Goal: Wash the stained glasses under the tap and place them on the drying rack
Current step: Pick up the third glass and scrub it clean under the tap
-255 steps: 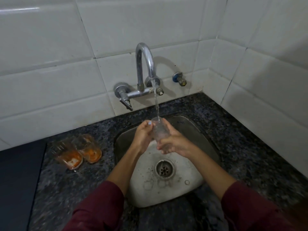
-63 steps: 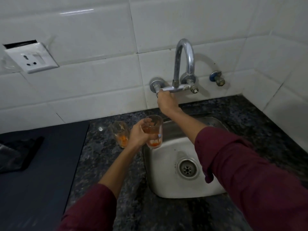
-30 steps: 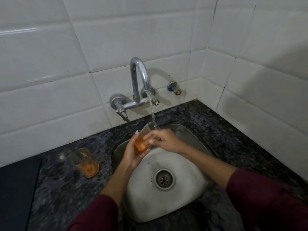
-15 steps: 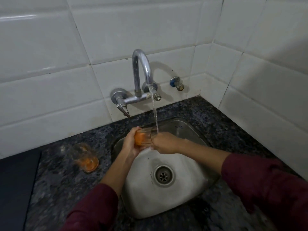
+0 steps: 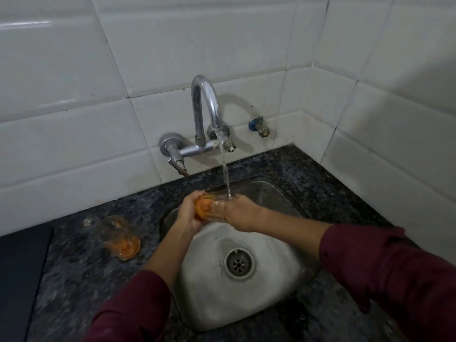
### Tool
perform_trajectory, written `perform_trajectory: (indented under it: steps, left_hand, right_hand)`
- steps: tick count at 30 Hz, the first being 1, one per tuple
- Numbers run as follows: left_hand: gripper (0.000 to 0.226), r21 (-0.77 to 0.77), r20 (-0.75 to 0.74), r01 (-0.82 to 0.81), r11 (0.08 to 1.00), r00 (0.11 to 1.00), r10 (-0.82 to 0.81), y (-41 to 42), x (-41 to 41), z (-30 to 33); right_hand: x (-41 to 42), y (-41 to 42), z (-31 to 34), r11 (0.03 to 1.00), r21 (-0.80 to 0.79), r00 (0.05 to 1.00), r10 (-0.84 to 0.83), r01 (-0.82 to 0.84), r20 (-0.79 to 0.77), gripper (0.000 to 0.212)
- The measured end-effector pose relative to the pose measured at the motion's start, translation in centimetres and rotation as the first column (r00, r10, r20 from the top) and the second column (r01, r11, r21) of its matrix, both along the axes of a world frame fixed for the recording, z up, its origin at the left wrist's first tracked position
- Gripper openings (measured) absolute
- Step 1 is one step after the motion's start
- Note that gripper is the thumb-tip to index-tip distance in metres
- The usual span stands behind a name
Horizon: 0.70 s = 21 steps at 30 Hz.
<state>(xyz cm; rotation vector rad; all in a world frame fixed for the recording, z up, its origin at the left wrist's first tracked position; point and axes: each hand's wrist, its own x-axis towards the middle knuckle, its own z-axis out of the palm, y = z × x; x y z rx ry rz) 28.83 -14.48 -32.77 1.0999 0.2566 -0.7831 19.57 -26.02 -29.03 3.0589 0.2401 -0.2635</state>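
Observation:
An orange-stained glass [image 5: 208,209] lies on its side over the steel sink [image 5: 249,297], under the stream of water from the chrome tap [image 5: 206,107]. My left hand [image 5: 188,213] grips its stained base end. My right hand [image 5: 240,212] is wrapped round its mouth end, and the water lands on that hand at the rim. A second stained glass [image 5: 118,236] stands on the dark granite counter [image 5: 74,280] to the left of the sink, orange residue at its bottom. No drying rack is in view.
White tiled walls meet in a corner at the back right, with a small blue-capped valve [image 5: 259,125] beside the tap. A dark flat surface [image 5: 19,280] borders the counter at the far left. The sink drain [image 5: 238,264] lies below my hands.
Two seconds ago my right hand was at the tap lever while the left held the glass upright. Since then the water runs and the glass has been tipped flat between both hands.

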Motion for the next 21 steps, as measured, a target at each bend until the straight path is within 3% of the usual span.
perform_trajectory:
  steps: [2,3,4,5,6,7,8,9,10,11,12,13,14,15,17,20,21]
  left_hand:
    - [0.012,0.024,-0.004,0.033,0.999,0.999,-0.033,0.0,0.0,0.3]
    - [0.015,0.015,0.006,0.048,0.999,0.999,-0.049,0.1,0.1,0.4]
    - [0.021,-0.021,0.017,0.062,0.998,0.998,-0.061,0.1,0.2,0.5]
    - [0.027,-0.08,0.034,0.063,0.995,0.998,-0.061,0.1,0.3,0.4]
    - [0.031,-0.152,0.051,0.047,0.987,0.998,-0.04,0.2,0.3,0.4]
    - [0.031,-0.205,0.077,0.022,0.979,0.997,-0.006,0.3,0.3,0.5]
    - [0.028,-0.225,0.111,0.003,0.974,0.994,0.022,0.3,0.3,0.7]
    - [0.023,-0.224,0.14,-0.007,0.975,0.989,0.039,0.2,0.3,0.9]
    - [0.02,-0.208,0.152,-0.016,0.978,0.987,0.048,0.1,0.1,1.0]
    - [0.018,-0.186,0.153,-0.026,0.982,0.987,0.055,0.0,0.0,1.1]
    - [0.017,-0.156,0.137,-0.044,0.987,0.988,0.065,-0.2,-0.2,1.2]
    - [0.018,-0.128,0.115,-0.064,0.99,0.99,0.079,-0.3,-0.4,1.2]
    - [0.018,-0.112,0.088,-0.079,0.991,0.992,0.089,-0.4,-0.5,1.0]
    - [0.018,-0.09,0.064,-0.085,0.992,0.994,0.091,-0.3,-0.6,0.6]
    - [0.019,-0.047,0.03,-0.073,0.996,0.997,0.075,-0.4,-0.7,0.3]
    - [0.024,0.001,-0.039,-0.031,1.0,0.999,0.031,-0.6,-0.5,0.3]
    - [0.025,0.011,-0.051,0.001,1.0,0.999,0.0,-0.5,-0.5,0.6]
  right_hand:
    - [0.4,-0.2,-0.9,1.0,-0.024,1.0,-0.007,0.007,-0.001,0.04]
    - [0.8,0.0,-1.2,0.996,0.062,0.997,-0.053,0.057,-0.057,0.042]
    - [1.0,0.1,-0.9,0.959,0.253,0.98,-0.08,0.126,-0.183,0.044]
    - [1.2,0.0,-0.4,0.82,0.518,0.942,-0.069,0.241,-0.328,0.048]
    - [1.2,0.1,0.5,0.542,0.728,0.874,-0.026,0.42,-0.485,0.053]
    - [1.1,0.1,1.1,0.244,0.802,0.819,0.049,0.545,-0.572,0.058]
    - [0.9,0.0,1.6,0.071,0.801,0.793,0.111,0.595,-0.599,0.063]
    - [0.9,0.2,1.4,0.068,0.805,0.796,0.119,0.59,-0.593,0.067]
    - [0.6,0.6,1.6,0.152,0.816,0.814,0.09,0.558,-0.574,0.071]
    - [0.4,0.8,1.1,0.295,0.82,0.855,0.022,0.49,-0.518,0.075]
    - [0.1,1.1,1.0,0.506,0.775,0.901,-0.011,0.379,-0.433,0.076]
    - [0.0,1.2,0.6,0.723,0.653,0.943,0.007,0.225,-0.333,0.074]
    - [-0.2,1.2,0.7,0.876,0.47,0.966,0.017,0.111,-0.26,0.066]
    - [-0.2,1.0,0.5,0.954,0.286,0.98,-0.027,0.084,-0.198,0.054]
    - [-0.1,0.5,-0.3,0.995,0.058,0.995,-0.081,0.085,-0.066,0.039]
    - [0.2,0.4,-1.7,0.992,0.04,0.993,-0.116,0.117,-0.018,0.045]
    - [0.2,0.4,-1.2,0.981,0.109,0.985,-0.15,0.158,-0.085,0.043]
